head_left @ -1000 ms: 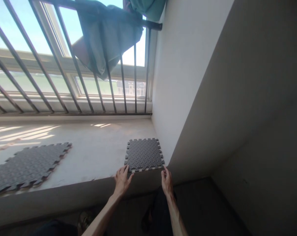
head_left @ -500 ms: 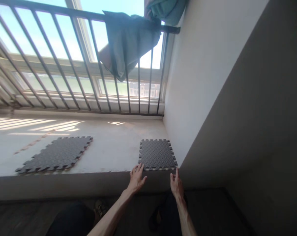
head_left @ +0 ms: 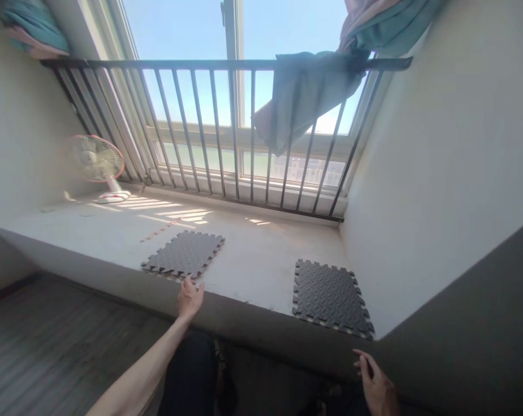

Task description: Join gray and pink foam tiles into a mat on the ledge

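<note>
A dark grey foam puzzle mat [head_left: 328, 297] with toothed edges lies flat on the white window ledge [head_left: 261, 254], in the corner against the right wall. Further left is a second grey mat [head_left: 184, 253], which looks like a stack of more than one. My left hand [head_left: 190, 297] is at this one's front edge, thumb apart from the fingers; whether the fingertips touch it I cannot tell. My right hand [head_left: 374, 378] hangs in front of the ledge, below the corner mat and apart from it, fingers loosely spread and holding nothing.
A small fan [head_left: 96, 162] stands at the ledge's far left. Dark metal railing [head_left: 213, 130] runs along the window, with a greenish curtain [head_left: 296, 98] draped over it. The ledge drops to a dark floor [head_left: 79, 335]. A wall [head_left: 443, 173] closes the right side.
My view has swung left, bringing the fan into sight. Both hands have left the corner mat: the left went over to the other mats, the right drew back below the ledge edge.
</note>
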Tool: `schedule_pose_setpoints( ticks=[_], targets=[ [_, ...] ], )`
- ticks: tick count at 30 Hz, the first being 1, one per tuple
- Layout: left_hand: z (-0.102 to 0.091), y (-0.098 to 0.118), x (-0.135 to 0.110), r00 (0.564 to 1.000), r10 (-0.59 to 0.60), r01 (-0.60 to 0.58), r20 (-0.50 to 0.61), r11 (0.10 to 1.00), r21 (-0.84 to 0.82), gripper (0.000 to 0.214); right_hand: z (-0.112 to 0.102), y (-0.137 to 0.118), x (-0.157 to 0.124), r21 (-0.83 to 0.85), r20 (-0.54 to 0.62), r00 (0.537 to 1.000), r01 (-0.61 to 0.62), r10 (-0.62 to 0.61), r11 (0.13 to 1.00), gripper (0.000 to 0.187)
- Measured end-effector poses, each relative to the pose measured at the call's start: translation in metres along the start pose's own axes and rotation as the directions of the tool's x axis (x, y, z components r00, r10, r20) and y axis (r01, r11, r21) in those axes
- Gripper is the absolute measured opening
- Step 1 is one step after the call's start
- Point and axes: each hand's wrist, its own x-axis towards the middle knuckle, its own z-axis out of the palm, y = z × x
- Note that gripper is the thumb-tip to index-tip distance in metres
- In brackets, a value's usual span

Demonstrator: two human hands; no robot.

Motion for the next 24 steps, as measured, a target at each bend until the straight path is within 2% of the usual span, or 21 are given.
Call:
schedule_pose_setpoints(
  ticks=[2, 4, 8, 12, 15, 17, 20, 24],
  targets=[
    [-0.014, -0.017, 0.023, 0.998, -0.069, 0.069, 0.005, 0.997, 0.041, 0.06, 0.001, 0.0, 0.004, -0.036, 0.013, 1.0, -0.001, 0.001, 0.999, 0.059],
    [-0.02, -0.023, 0.038, 0.992, -0.106, 0.1, 0.062, 0.991, 0.09, 0.052, 0.004, -0.002, 0.007, -0.075, 0.022, 1.0, 0.008, -0.007, 0.997, 0.055],
    [-0.017, -0.023, 0.051, 0.987, -0.102, 0.079, 0.121, 0.98, 0.183, 0.045, 0.008, -0.013, 0.004, -0.125, 0.007, 0.999, 0.054, -0.053, 0.991, 0.051],
    [-0.014, -0.013, 0.059, 0.993, -0.064, 0.045, 0.102, 0.982, 0.186, 0.044, 0.009, -0.026, -0.006, -0.156, -0.009, 0.993, 0.111, -0.114, 0.982, 0.048],
    [-0.018, 0.013, 0.058, 0.997, -0.064, 0.06, 0.046, 0.995, 0.083, 0.045, 0.007, -0.033, -0.011, -0.152, -0.035, 0.989, 0.134, -0.141, 0.979, 0.047],
    [-0.02, 0.039, 0.046, 0.999, -0.043, 0.043, 0.011, 0.999, 0.008, 0.045, 0.006, -0.039, -0.014, -0.138, -0.058, 0.986, 0.144, -0.153, 0.98, 0.047],
    [-0.021, 0.086, 0.01, 0.999, 0.037, -0.039, -0.017, 0.997, -0.072, 0.046, 0.015, -0.059, -0.023, -0.071, -0.072, 0.982, 0.171, -0.177, 0.983, 0.047],
    [-0.009, 0.143, -0.064, 0.993, 0.118, -0.112, 0.027, 0.981, -0.16, 0.045, 0.054, -0.109, -0.041, 0.17, -0.01, 0.97, 0.242, -0.244, 0.955, 0.051]
  ],
)
